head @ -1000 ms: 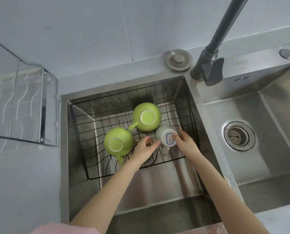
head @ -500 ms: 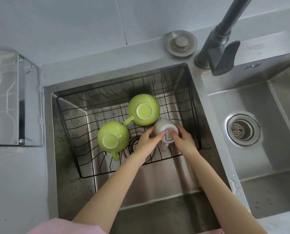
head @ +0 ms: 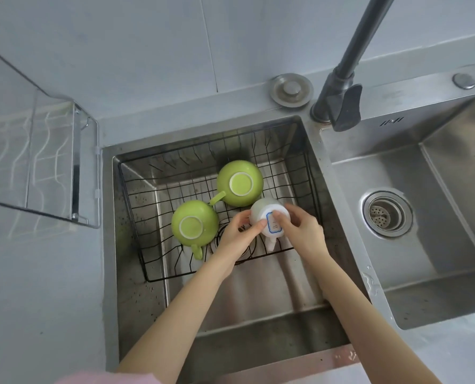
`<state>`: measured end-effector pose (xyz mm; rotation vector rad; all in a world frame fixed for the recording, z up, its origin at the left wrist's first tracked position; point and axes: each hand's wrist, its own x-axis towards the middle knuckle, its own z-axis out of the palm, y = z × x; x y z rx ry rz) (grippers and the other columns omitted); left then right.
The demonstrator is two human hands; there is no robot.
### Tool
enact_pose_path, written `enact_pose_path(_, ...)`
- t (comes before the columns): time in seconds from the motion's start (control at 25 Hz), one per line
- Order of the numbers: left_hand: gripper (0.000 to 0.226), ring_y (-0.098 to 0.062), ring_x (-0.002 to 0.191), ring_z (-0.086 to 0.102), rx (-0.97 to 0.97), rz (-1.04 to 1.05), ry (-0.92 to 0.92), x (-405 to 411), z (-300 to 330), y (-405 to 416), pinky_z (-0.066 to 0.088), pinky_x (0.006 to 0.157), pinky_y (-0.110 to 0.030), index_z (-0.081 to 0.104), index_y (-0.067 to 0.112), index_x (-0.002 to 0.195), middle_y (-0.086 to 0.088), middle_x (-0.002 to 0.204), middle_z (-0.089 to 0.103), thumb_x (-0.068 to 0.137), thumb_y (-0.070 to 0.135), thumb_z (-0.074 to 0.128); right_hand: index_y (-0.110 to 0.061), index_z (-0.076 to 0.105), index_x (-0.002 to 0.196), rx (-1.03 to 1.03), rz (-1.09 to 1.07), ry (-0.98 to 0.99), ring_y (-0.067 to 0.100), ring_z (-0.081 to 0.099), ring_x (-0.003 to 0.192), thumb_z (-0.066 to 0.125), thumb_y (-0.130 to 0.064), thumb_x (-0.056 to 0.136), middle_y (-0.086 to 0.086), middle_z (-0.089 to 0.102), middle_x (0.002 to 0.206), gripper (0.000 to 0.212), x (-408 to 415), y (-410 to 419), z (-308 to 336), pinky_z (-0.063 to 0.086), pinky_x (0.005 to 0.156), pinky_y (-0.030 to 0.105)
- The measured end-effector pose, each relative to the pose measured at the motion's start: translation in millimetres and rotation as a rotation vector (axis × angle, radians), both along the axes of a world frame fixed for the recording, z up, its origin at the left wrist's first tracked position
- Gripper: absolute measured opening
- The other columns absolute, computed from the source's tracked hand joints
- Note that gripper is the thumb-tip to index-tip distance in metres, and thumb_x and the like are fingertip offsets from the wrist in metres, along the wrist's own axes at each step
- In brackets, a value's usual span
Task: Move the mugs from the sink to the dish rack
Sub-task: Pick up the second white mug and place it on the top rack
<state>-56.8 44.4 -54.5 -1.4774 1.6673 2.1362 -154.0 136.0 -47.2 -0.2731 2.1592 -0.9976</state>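
A white mug with a blue-edged label on its base is upside down in the left sink basin, over a black wire basket. My left hand grips its left side and my right hand its right side; its handle points toward me. Two green mugs stand upside down in the basket: one at the back, the other at the left. The dish rack, a wire rack behind clear panels, sits on the counter to the left of the sink.
A dark faucet rises between the two basins. The right basin holds only its drain strainer. A round metal plug lies on the sink's back ledge. Grey counter runs on the left and in front.
Both hands have closed in on the white mug and now hold it from both sides. The green mugs have not moved; only the camera view shifted.
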Motion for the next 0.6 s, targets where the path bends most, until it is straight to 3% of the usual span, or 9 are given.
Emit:
enact_pose_path(0.16, 0.038, -0.016, 0.111, 0.054, 0.072, 0.079, 0.082, 21.4, 18.8, 10.0, 0.047, 0.093, -0.033, 0.047, 0.024, 0.119, -0.006, 0.125, 0.054, 0.084, 0.028, 0.061, -0.019, 0.056, 0.123, -0.018, 0.098, 0.040, 0.018, 0.057, 0.098, 0.052, -0.035, 0.089, 0.005, 0.067, 0.113, 0.038, 16.3, 5.5, 24.8, 0.039, 0.081, 0.024)
enact_pose_path(0.28, 0.042, -0.016, 0.099, 0.060, 0.073, 0.088, 0.136, 40.0, 40.2, 12.9, 0.052, 0.086, -0.030, 0.047, 0.023, 0.125, -0.005, 0.108, 0.061, 0.085, 0.028, 0.058, -0.022, 0.055, 0.123, -0.065, 0.231, 0.060, 0.015, 0.059, 0.105, 0.054, -0.034, 0.088, 0.002, 0.067, 0.115, 0.036, 28.0, 14.5, 48.0, 0.039, 0.084, 0.022)
enact_pose_path(0.4, 0.027, -0.014, 0.084, 0.060, 0.071, 0.090, 0.205, 62.7, 65.2, 14.5, 0.051, 0.089, -0.032, 0.052, 0.028, 0.116, 0.001, 0.094, 0.062, 0.089, 0.028, 0.052, -0.027, 0.050, 0.129, -0.108, 0.390, 0.091, 0.012, 0.057, 0.115, 0.053, -0.034, 0.088, -0.004, 0.063, 0.123, 0.042, 39.1, 28.4, 74.9, 0.041, 0.095, 0.024)
enact_pose_path(0.6, 0.014, -0.023, 0.101, 0.059, -0.026, 0.045, 0.279, 97.9, 103.3, 17.5, 0.047, 0.098, -0.033, 0.056, 0.034, 0.102, 0.002, 0.102, 0.060, 0.090, 0.033, 0.047, -0.027, 0.046, 0.133, -0.190, 0.522, 0.231, 0.012, 0.054, 0.114, 0.060, -0.026, 0.085, 0.000, 0.057, 0.124, 0.050, 62.2, 49.8, 114.8, 0.044, 0.101, 0.028)
